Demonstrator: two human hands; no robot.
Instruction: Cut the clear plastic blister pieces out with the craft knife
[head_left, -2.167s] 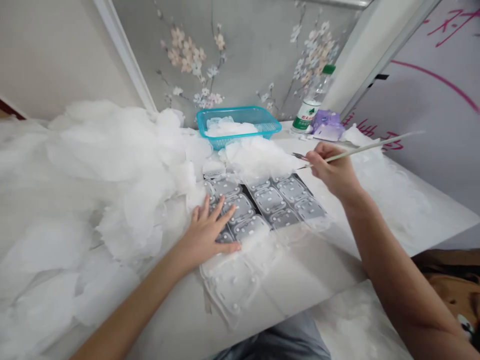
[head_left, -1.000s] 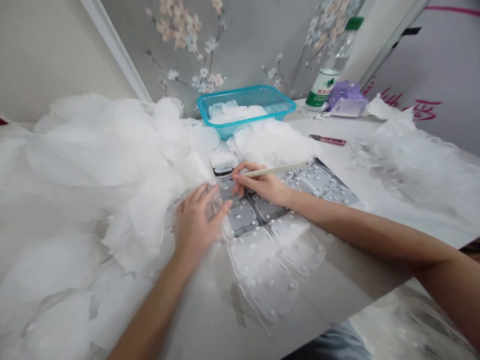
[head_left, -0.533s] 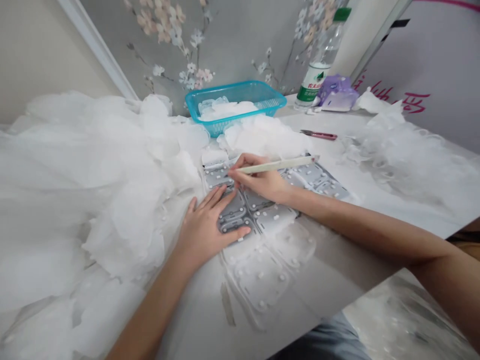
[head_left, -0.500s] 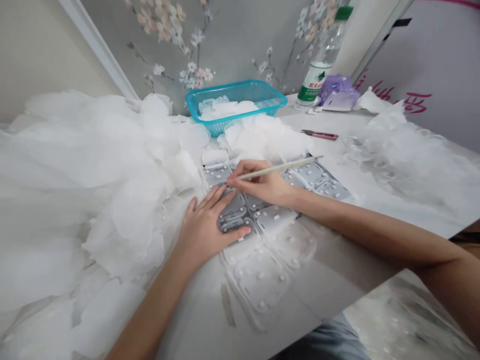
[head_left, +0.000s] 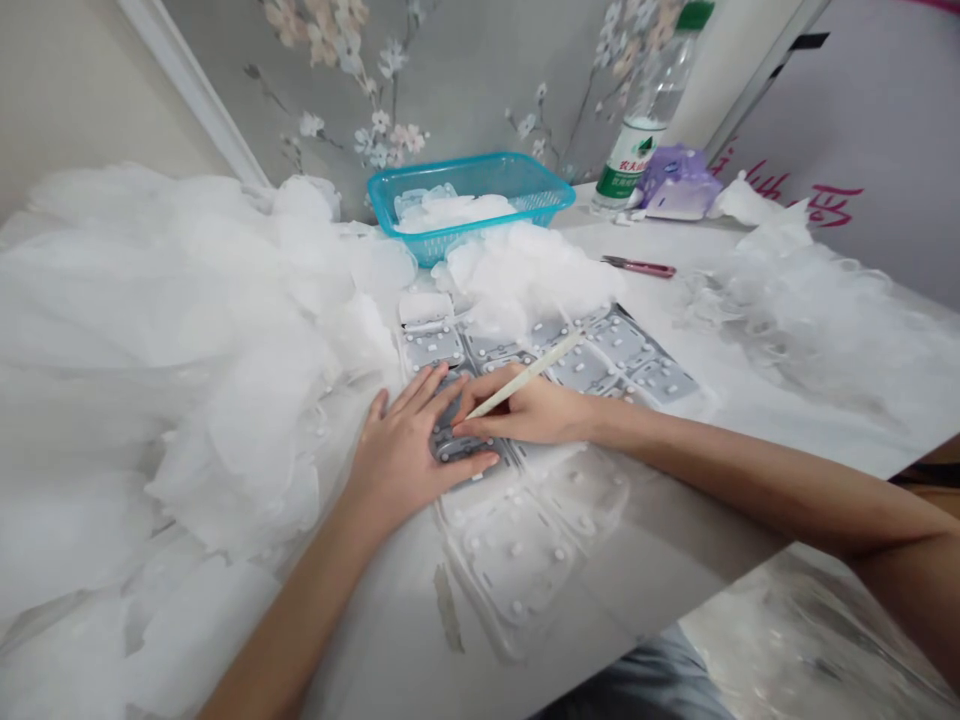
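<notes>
My left hand (head_left: 401, 450) lies flat with fingers spread on the left part of a translucent plastic sheet (head_left: 514, 555) with rounded-square sections and small white pegs. Dark backing shows under its upper part. My right hand (head_left: 525, 405) pinches a slim, pale, pen-like stick (head_left: 532, 375) just beside my left fingers. The stick slants up to the right; its lower tip is hidden by my fingers. Behind the sheet lies a heap of thin white pieces (head_left: 525, 275). Pink-handled thread snips (head_left: 641, 267) rest on the table to the right.
A large pile of filmy white sheets (head_left: 225, 350) covers the left side. A blue basket (head_left: 480, 240) with white pieces stands at the back, near a green-capped bottle (head_left: 630, 150) and a purple packet (head_left: 675, 185). Clear stringy scraps (head_left: 810, 300) lie at right.
My right hand has come left from beside the snips, which now lie free, onto the sheet. Most recently it slid toward me along my left fingers. My left hand stays nearly still lately.
</notes>
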